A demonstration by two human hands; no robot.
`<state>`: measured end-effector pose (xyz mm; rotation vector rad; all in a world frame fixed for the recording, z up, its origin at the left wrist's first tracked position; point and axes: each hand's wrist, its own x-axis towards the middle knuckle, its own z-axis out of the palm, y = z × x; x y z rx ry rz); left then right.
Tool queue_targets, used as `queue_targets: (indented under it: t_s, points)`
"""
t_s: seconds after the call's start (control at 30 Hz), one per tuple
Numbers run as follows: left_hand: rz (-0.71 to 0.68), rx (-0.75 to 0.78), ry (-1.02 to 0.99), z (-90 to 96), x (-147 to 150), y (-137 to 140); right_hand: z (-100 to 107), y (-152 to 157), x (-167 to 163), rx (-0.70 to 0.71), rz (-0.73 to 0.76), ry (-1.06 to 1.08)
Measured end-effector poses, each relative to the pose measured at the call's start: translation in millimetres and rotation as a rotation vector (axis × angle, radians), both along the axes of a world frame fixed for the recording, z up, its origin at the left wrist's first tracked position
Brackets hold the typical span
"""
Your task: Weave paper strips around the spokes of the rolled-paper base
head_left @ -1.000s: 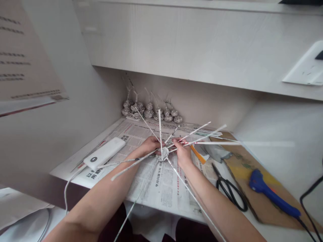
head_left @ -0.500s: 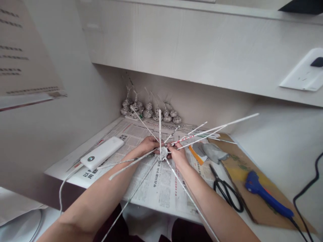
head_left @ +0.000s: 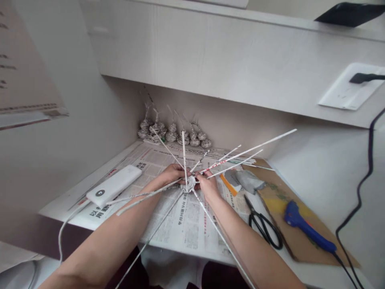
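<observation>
Left hand [head_left: 173, 173] grips the paper hub [head_left: 189, 184], right hand [head_left: 208, 186] pinches the red-marked strip [head_left: 221, 162] beside it; uneven pull could skew the hub.

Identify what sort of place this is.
Likely a small craft workspace: loop-handled black scissors and what looks like a blue plastic glue gun lie at the right, and grey, gourd-shaped woven pieces line the back.

Glue gun [head_left: 313, 233] on cardboard [head_left: 296, 245], scissors [head_left: 255, 214] to left
</observation>
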<state>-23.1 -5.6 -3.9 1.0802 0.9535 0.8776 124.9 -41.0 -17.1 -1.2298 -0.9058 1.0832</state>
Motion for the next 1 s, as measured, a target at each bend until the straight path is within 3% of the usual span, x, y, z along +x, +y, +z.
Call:
queue_targets:
  t_s: [0.17,0.27,0.4,0.6,0.73,1.0]
  points:
    - [0.118,0.008,-0.005,2.4,-0.5,1.4,7.8,-2.2,2.0,-0.043,0.076,0.208]
    - [0.169,0.028,-0.005,2.6,0.1,1.5,12.1,-2.3,4.1,0.010,0.053,0.291]
    - [0.169,0.054,0.016,4.2,1.4,-0.2,9.9,-1.1,3.1,0.122,0.055,0.107]
    - [0.240,0.121,0.028,6.4,3.7,-2.5,-6.0,-0.2,-1.4,0.166,0.095,-0.246]
    - [0.137,0.135,0.078,4.4,2.6,-1.3,-7.6,-1.3,2.1,0.204,-0.007,-0.442]
    - [0.024,0.210,0.090,-2.0,0.2,0.8,-5.2,0.2,3.8,0.205,-0.068,-0.441]
